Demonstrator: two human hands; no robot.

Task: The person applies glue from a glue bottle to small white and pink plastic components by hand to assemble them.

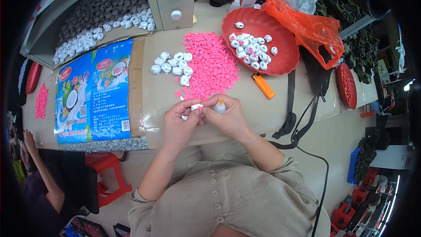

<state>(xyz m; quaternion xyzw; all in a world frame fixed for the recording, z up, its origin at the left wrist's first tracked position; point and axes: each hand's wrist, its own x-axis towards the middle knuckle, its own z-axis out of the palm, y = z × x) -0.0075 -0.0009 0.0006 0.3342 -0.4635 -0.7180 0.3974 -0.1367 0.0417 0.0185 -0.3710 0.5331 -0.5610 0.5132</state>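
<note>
My left hand (179,123) is closed around a small white rounded piece (196,106) at the table's front edge. A bit of pink shows on that piece, where my right fingertips press. Also in my right hand (232,116) is a small white squeeze bottle (220,108) with a yellowish tip pointing up. Just beyond my hands lies a wide heap of small pink pieces (210,66). To its left sits a cluster of white rounded pieces (173,64). A red scalloped tray (280,57) at the far right of the heap holds more white pieces, several with pink on them.
An orange lighter (263,86) lies below the tray. A red plastic bag (307,26) overlaps the tray's right side. Black straps (289,105) hang over the table edge. Flattened blue printed cardboard (94,92) covers the left. Behind it stands a metal housing (169,0) with white pieces inside. A co-worker's arm (44,173) is at left.
</note>
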